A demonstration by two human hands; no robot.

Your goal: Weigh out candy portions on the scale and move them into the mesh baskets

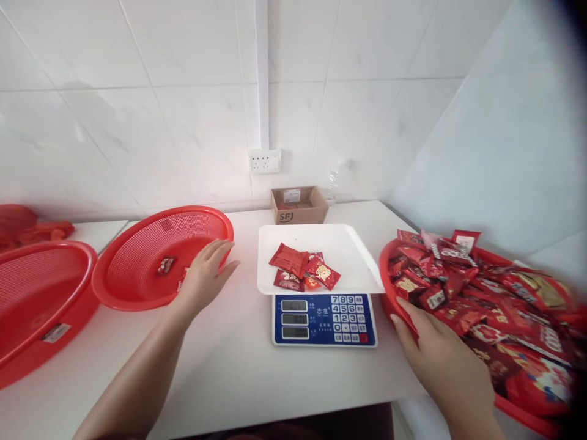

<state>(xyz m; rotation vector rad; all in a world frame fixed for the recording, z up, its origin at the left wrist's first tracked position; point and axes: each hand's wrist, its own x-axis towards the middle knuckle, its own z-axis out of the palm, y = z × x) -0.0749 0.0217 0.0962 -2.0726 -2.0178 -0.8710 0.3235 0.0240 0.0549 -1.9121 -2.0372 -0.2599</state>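
My left hand (pixel 205 276) hovers at the right rim of a red perforated basket (pixel 123 244), its fingers stretched and thumb apart. A few small packets (pixel 166 264) lie in that basket, one partly behind the hand. On the right, my right hand (pixel 447 360) grips the near-left rim of a second red basket (pixel 389 281), heaped with red snack packets (pixel 463 305). Between the hands stands a digital scale (pixel 324 321) with a blue keypad panel. Several red packets (pixel 305 267) rest in a loose pile on its white tray (pixel 353 256).
Another red basket (pixel 41 293) stands at the far left, with red bags or cloth (pixel 27 226) behind it. A small cardboard box (pixel 299 206) sits behind the scale, next to a clear plastic bottle (pixel 332 185). The white table (pixel 229 373) meets a tiled wall with a socket (pixel 265 161).
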